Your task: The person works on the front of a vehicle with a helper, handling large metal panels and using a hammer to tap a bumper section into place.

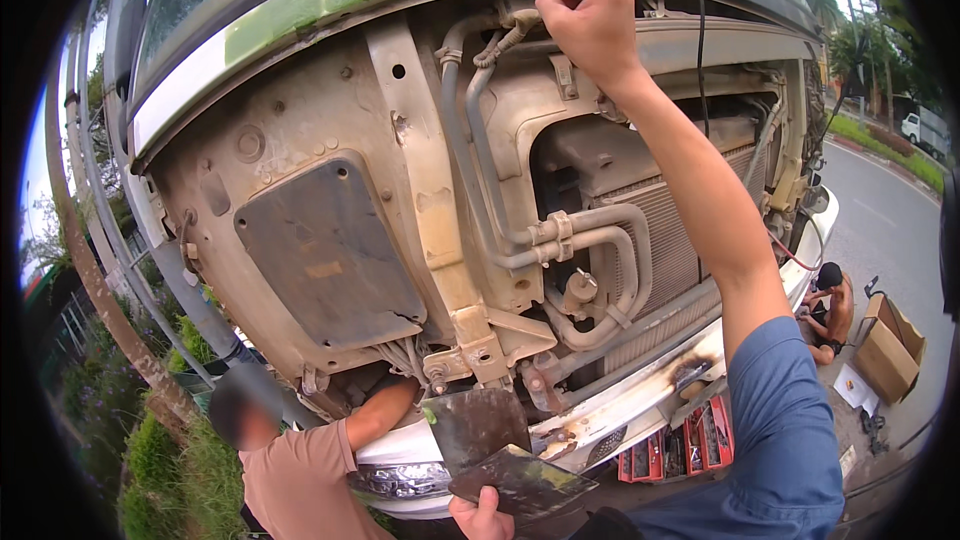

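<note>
Left hand (484, 517) pinches dark sheet (515, 482); right hand (592, 18) fisted near upper crossmember (745, 40). Probably mid-repair, front end (325, 250); next calls for steady sheet.

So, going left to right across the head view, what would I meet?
Rusty pole → co-worker in a tan shirt → left hand gripping a dark panel → raised right hand → red toolbox → crouching person → cardboard box.
</note>
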Demonstrator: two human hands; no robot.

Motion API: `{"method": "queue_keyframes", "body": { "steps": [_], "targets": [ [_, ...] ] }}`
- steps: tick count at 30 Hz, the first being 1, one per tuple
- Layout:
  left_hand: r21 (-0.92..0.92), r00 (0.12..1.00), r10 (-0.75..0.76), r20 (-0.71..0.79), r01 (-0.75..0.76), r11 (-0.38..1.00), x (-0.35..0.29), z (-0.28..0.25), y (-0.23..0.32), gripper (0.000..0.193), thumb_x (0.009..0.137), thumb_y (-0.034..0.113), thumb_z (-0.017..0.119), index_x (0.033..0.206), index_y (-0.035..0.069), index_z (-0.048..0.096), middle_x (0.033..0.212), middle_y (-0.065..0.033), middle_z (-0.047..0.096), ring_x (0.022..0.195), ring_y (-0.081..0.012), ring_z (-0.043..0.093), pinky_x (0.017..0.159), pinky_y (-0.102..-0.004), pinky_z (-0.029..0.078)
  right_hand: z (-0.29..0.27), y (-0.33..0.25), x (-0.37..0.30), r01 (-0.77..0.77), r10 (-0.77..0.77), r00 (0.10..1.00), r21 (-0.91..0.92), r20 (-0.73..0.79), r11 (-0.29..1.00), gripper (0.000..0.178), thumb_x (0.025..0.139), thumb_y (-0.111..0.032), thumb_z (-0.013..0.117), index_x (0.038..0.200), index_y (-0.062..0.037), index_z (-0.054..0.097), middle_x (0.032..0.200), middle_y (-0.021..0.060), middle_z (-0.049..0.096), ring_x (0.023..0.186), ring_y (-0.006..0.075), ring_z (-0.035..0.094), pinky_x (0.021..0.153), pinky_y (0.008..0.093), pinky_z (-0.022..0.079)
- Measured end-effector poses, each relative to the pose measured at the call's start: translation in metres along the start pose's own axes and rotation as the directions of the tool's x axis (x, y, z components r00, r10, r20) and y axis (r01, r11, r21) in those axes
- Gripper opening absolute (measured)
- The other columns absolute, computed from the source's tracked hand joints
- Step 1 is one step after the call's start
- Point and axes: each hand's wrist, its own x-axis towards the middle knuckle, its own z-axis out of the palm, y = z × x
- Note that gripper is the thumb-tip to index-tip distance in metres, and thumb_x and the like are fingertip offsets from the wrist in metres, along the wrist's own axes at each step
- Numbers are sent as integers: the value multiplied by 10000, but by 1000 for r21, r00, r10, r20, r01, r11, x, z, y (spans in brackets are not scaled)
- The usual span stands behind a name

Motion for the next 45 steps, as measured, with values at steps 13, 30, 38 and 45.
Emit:
{"method": "queue_keyframes", "body": {
  "steps": [13, 30, 38, 45],
  "targets": [
    [24, 988, 4, -151, 0, 1000, 1, 13, 17, 332, 896, 50, 597, 1214, -42, 570, 1150, -139, 637, 1043, -250, 610, 926, -378, 463, 10, 8, 35, 296, 0, 585, -213, 811, 931, 686, 897, -500, 599, 1365, -8, 504, 1436, 168, 476, 1360, 278, 417, 1174, 426, 262],
    [49, 961, 104, -256, -95, 994, -16, 20, 22, 345, 882, 66, 604, 1180, -106, 575, 1108, -182, 655, 1002, -284, 632, 899, -389, 480, 23, 24, 33, 579, -576, 814, -146, 68, 802, 183, 808, -243, 665, 884, -84, 713, 851, 73, 704, 685, 269, 665, 603, 384, 527],
    [32, 978, 64, -200, -59, 998, -16, 24, 12, 342, 884, 63, 614, 1181, -103, 577, 1114, -176, 655, 1010, -281, 630, 904, -390, 481, 55, 32, 28, 527, -338, 798, -307, 499, 793, 705, 909, -374, 594, 1418, 44, 342, 1402, 256, 368, 1327, 360, 325, 1150, 456, 252],
    [-23, 970, 210, -124, -214, 977, -7, 30, 3, 407, 804, 135, 763, 1118, -67, 603, 1079, -170, 681, 990, -275, 658, 934, -414, 496, -25, -49, -135, -176, -21, 896, 398, 444, 901, 392, 831, -94, 675, 1202, 20, 621, 1000, 162, 721, 930, 265, 713, 828, 326, 547]
  ]
}}
